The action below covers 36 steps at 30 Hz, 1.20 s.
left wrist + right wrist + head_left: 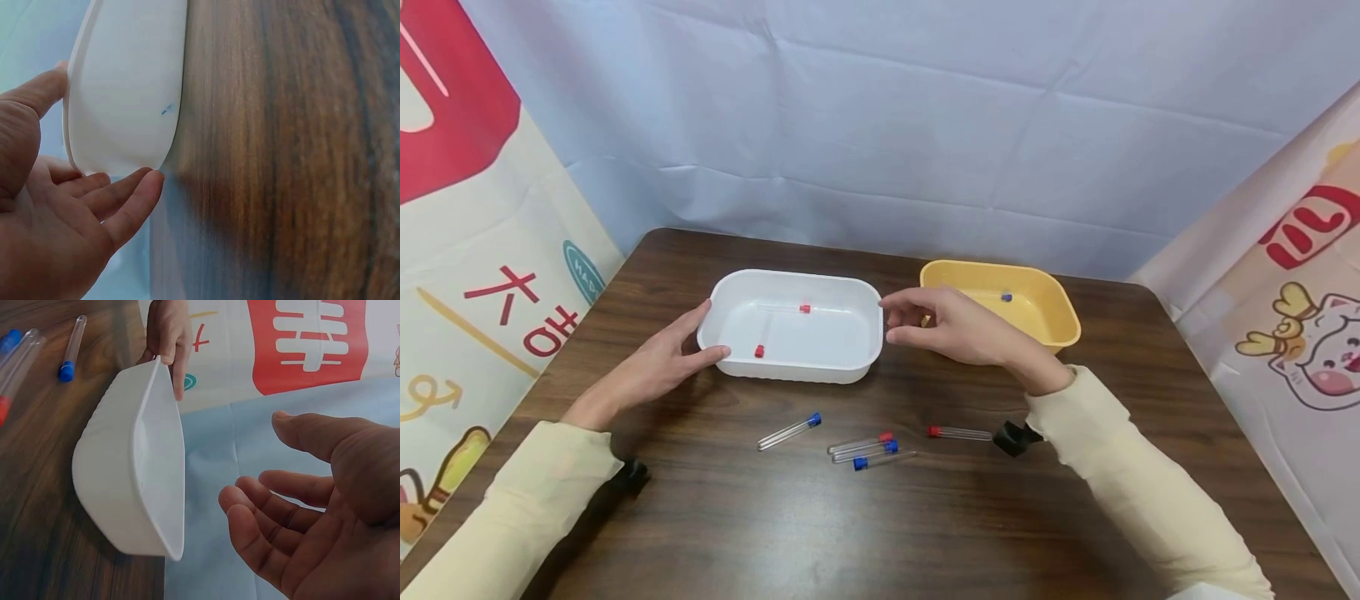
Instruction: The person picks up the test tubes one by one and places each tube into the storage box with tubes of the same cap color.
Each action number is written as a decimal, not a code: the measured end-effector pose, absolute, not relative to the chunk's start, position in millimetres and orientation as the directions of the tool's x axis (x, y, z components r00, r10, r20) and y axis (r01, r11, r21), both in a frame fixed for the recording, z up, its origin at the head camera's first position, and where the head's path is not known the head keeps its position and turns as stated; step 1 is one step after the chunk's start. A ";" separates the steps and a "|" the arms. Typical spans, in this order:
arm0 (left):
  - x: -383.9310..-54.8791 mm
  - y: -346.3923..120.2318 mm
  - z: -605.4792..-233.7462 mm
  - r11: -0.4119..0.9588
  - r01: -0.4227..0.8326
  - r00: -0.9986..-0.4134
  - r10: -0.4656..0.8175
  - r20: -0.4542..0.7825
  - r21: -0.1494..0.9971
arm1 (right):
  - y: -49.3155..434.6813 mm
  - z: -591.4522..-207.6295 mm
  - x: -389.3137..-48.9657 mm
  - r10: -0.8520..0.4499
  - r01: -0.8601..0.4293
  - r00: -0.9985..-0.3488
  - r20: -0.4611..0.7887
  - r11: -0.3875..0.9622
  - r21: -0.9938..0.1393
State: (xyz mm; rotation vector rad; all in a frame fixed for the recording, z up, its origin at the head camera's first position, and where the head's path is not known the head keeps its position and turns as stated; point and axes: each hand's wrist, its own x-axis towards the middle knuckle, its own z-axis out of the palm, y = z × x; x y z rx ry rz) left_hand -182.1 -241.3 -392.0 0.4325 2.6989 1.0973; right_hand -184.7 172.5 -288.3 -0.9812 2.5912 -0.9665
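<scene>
One white tray (797,372) is placed near the far edge of the desk (850,533), its left end gripped between thumb and fingers by the left hand (662,354), probably for steadiness; the right hand (951,325), thumb and fingers apart, is held empty beside it.

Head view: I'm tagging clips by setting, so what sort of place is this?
Probably a makeshift tabletop filming booth, judging by the wood-grain table, the plain pale-blue cloth hanging behind it, and the printed cartoon sheet on the right.
</scene>
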 end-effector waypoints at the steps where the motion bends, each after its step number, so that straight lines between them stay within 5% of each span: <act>1: -182.3 -241.3 -392.0 0.682 0.195 -0.938 0.340 -0.069 0.705 | 176.4 -288.8 -182.4 -0.652 -0.516 -0.757 0.040 0.560 -0.648; 36: -181.4 -241.3 -391.8 0.673 0.201 -0.935 0.348 -0.064 0.712 | 260.3 -332.1 -113.2 -0.541 -0.389 -0.840 -0.040 0.653 -0.650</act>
